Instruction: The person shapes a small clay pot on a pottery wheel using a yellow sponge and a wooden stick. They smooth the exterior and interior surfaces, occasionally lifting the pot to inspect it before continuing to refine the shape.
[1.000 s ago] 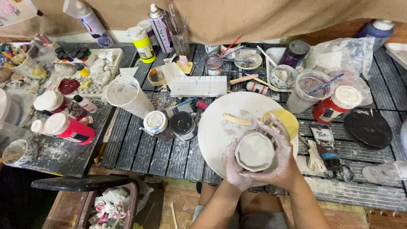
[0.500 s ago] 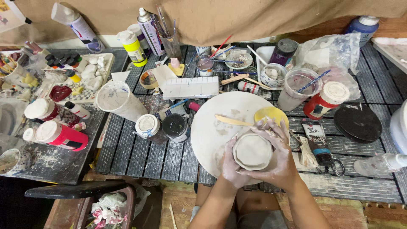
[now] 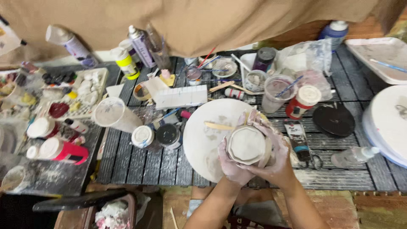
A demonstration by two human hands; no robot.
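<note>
Both hands cup a small pale clay vessel (image 3: 246, 145), seen from above with an angular flat top. My left hand (image 3: 229, 163) wraps its near-left side, my right hand (image 3: 275, 154) wraps its right side; both are smeared with white clay. They hover over the near-right part of a round white board (image 3: 207, 135). A wooden stick (image 3: 218, 126) lies on that board just left of the hands.
Dark slatted table (image 3: 140, 163) crowded with jars, spray bottles, a red-and-white bottle (image 3: 63, 151), a tipped clear cup (image 3: 114, 114), a white ridged block (image 3: 182, 96), a black lid (image 3: 335, 120), scissors (image 3: 305, 152). White round slab (image 3: 388, 123) at right edge. Bin with scraps (image 3: 112, 212) below left.
The camera view has shifted slightly, so the table appears lower and more to the right. Both hands stay wrapped round the clay vessel, fingers adjusting a little.
</note>
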